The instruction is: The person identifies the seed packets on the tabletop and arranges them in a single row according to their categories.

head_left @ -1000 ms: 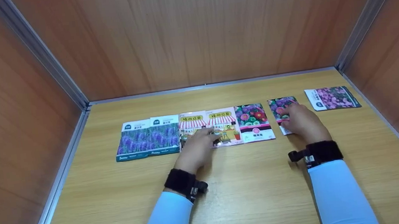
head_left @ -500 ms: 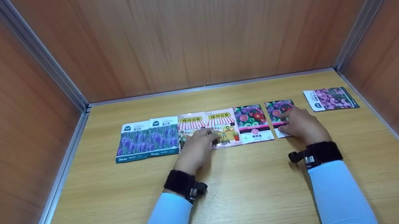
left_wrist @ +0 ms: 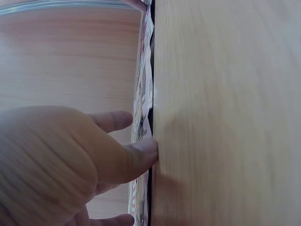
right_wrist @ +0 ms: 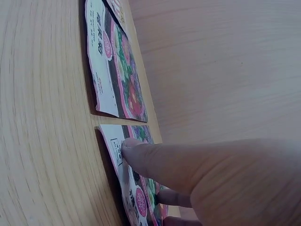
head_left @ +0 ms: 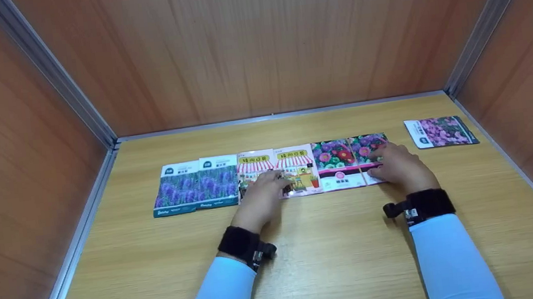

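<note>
My left hand (head_left: 263, 197) rests on two pink seed packets (head_left: 298, 160) with striped awnings, fingers spread. In the left wrist view its thumb (left_wrist: 143, 153) touches the packets' near edge. My right hand (head_left: 401, 166) presses thumb and fingertips on a flower seed packet (head_left: 365, 145), covering its lower right part. This packet lies beside a matching flower packet (head_left: 339, 161); in the right wrist view a narrow gap parts it from that matching packet (right_wrist: 110, 61). Two lavender seed packets (head_left: 217, 180) lie at the left end of the row.
A pink-flower packet (head_left: 442, 131) lies sideways at the far right, apart from the row. Wooden panels (head_left: 264, 44) with metal edging enclose the table (head_left: 319, 264) at the back and both sides.
My right hand has slid the flower packet left, from a wide gap to close beside its matching packet. My left hand has stayed on the pink packets.
</note>
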Motion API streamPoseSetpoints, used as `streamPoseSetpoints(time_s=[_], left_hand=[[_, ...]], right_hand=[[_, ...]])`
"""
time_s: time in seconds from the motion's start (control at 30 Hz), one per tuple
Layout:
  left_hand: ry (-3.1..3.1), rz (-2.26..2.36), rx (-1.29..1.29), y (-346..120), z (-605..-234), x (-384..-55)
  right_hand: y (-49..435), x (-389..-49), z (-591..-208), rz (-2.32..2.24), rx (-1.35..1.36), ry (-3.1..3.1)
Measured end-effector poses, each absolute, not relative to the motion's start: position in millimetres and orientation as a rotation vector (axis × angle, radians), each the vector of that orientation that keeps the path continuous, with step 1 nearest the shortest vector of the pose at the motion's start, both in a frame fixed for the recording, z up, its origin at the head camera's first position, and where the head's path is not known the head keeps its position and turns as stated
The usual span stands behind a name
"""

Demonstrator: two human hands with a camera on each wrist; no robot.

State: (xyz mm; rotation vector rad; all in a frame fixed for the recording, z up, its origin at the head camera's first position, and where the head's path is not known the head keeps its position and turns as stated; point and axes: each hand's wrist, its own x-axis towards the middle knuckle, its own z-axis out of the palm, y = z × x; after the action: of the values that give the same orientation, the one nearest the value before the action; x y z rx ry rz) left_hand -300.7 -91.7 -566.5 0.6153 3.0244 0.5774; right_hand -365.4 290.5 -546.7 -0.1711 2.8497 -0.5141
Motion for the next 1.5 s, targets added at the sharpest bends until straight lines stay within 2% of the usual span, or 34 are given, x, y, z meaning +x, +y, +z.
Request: streamPoseSetpoints(time_s=[1.5], left_hand=[[2.999,0.595,0.652,-93.3,-566.1,-298.3]], right_hand=[[284.9,-366.3,-548.7,-0.515,-0.101,2.840]])
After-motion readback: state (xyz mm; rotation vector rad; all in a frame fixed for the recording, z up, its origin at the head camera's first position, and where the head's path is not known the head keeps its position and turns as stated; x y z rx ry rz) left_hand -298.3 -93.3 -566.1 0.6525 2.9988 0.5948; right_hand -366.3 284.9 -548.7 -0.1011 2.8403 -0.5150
